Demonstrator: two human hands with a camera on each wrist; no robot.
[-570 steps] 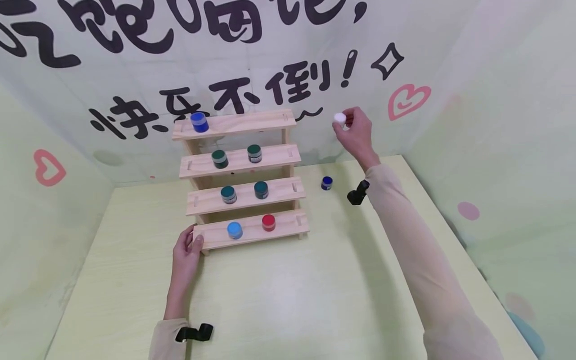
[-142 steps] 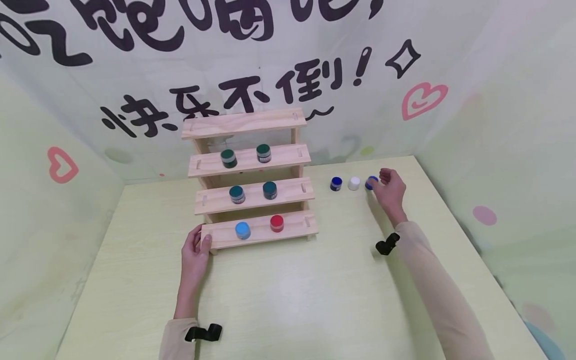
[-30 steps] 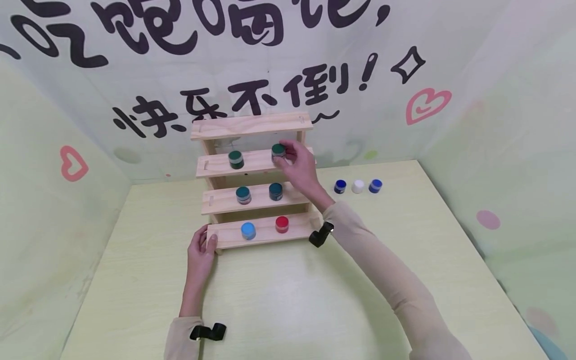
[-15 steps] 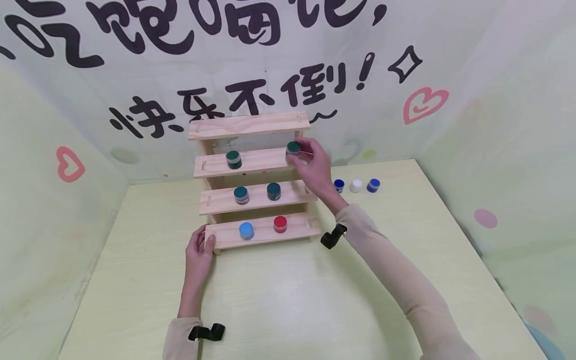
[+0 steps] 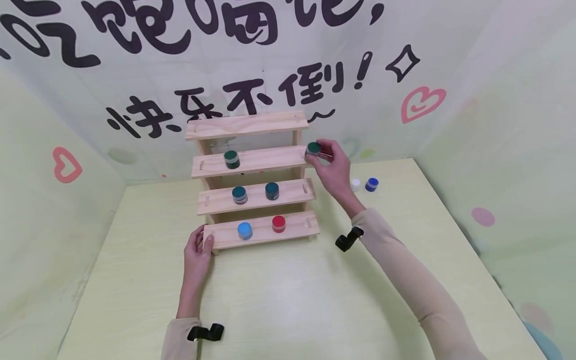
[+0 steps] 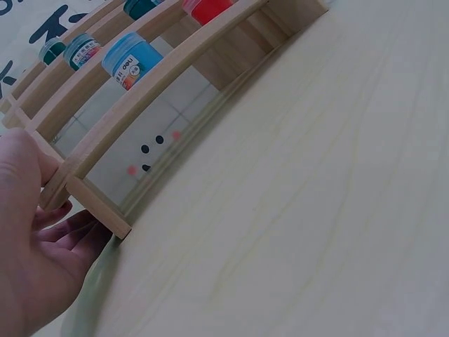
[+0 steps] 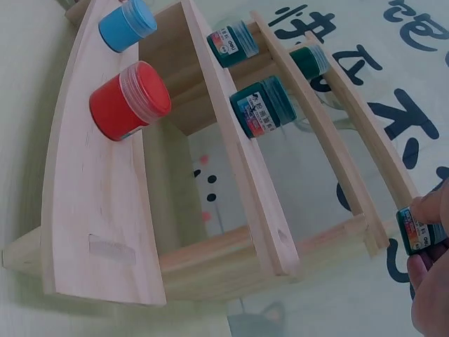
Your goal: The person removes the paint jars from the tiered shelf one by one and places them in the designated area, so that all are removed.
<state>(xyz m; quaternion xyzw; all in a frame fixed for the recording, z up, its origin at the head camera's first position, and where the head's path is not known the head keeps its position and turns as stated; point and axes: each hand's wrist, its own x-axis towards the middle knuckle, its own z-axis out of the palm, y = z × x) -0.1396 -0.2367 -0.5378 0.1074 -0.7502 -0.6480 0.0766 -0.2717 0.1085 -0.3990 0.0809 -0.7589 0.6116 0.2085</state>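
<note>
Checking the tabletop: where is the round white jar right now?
In the head view, the round white jar appears on the pale table right of the four-tier wooden rack, between the right hand and the round blue jar.

The person wears long sleeves in a plain beige, with a smooth, matte-looking surface. The right sleeve [image 5: 405, 272] shows along most of the arm, fairly close-fitting, with a few soft creases toward the elbow and a simple cuff at the wrist. The left sleeve [image 5: 177, 342] shows only as a short piece, the same beige, with a similar straight cuff. A small black camera [image 5: 207, 332] sits over the left cuff, its body ending in a stubby, rounded block. A matching black camera [image 5: 349, 240] juts from the right cuff. Both hands are bare.
</note>
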